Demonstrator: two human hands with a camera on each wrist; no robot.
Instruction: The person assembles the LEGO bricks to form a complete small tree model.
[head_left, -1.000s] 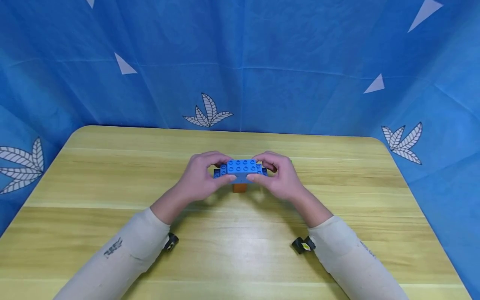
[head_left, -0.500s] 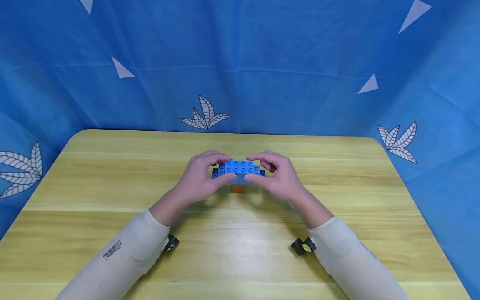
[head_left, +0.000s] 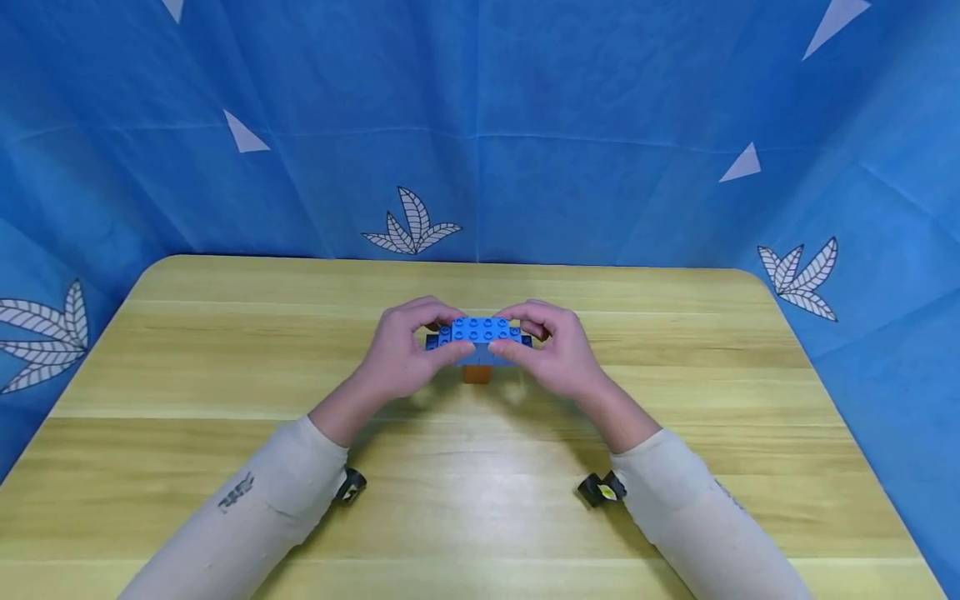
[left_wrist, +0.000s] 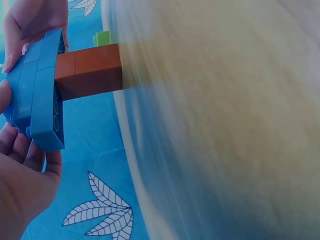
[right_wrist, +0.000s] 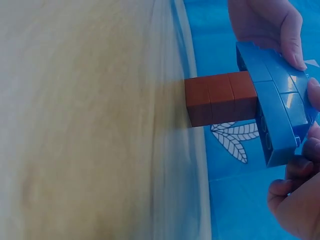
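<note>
A stepped stack of blue toy bricks [head_left: 481,331] widens downward and stands on a narrow column of brown bricks [right_wrist: 220,99], which rests on the table. My left hand [head_left: 405,348] grips the top blue brick at its left end, thumb on the near face and fingers behind. At the right end my right hand [head_left: 557,346] pinches the same brick between thumb and forefinger. In the left wrist view the wide lowest blue layer [left_wrist: 47,110] overhangs the brown column on both sides. The far fingertips are partly hidden behind the blue bricks in the head view.
A small green brick [left_wrist: 102,38] shows beyond the brown column in the left wrist view. The light wooden table [head_left: 480,500] ends at a blue patterned curtain [head_left: 570,200] behind and at both sides.
The right forefinger, lifted a little off the top brick half a second ago, is back at its far edge. The brick stack stays in place; the head view shifts slightly.
</note>
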